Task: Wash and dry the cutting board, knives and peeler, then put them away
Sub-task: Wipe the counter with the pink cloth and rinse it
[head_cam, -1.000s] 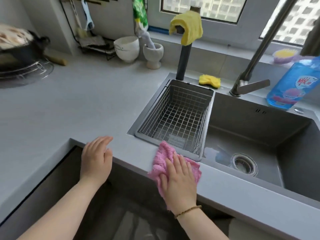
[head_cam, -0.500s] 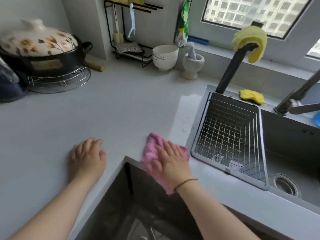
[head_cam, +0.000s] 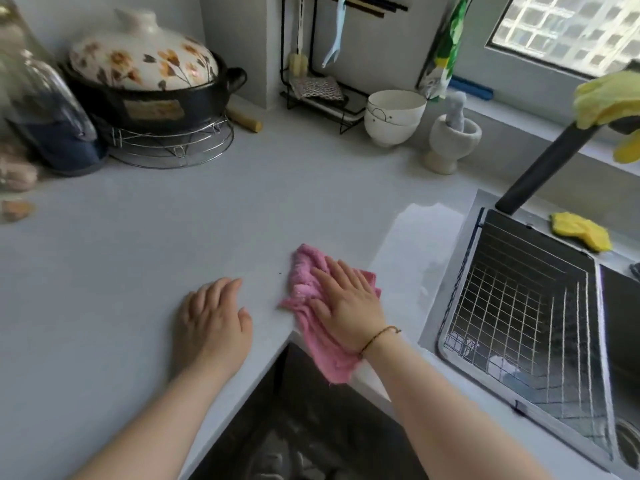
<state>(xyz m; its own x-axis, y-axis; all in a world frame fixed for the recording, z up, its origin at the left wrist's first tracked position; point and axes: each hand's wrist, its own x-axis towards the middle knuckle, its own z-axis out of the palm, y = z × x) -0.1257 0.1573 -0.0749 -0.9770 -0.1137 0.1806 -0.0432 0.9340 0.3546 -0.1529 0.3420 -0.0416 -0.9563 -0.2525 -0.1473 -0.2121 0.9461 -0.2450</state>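
A pink cloth (head_cam: 304, 271) lies on the grey countertop (head_cam: 173, 237) at its inner corner. My right hand (head_cam: 346, 299) presses flat on the cloth with straight fingers. My left hand (head_cam: 211, 320) rests flat on the bare counter just left of it, holding nothing. A light blue peeler-like tool (head_cam: 334, 36) hangs on the black wire rack (head_cam: 311, 91) at the back. No cutting board or knives show. A wet sheen (head_cam: 422, 237) marks the counter beside the sink.
A wire drain basket (head_cam: 519, 306) sits in the sink at right, with a yellow cloth (head_cam: 581, 230) behind it and another on the black faucet (head_cam: 547, 168). A floral-lidded pot (head_cam: 145, 84), white bowls (head_cam: 393, 116) and a mortar (head_cam: 450, 140) stand at the back.
My right hand has slid the pink cloth leftward along the counter, away from the sink edge to the inner corner. My left hand stayed flat on the counter. My view turned left.
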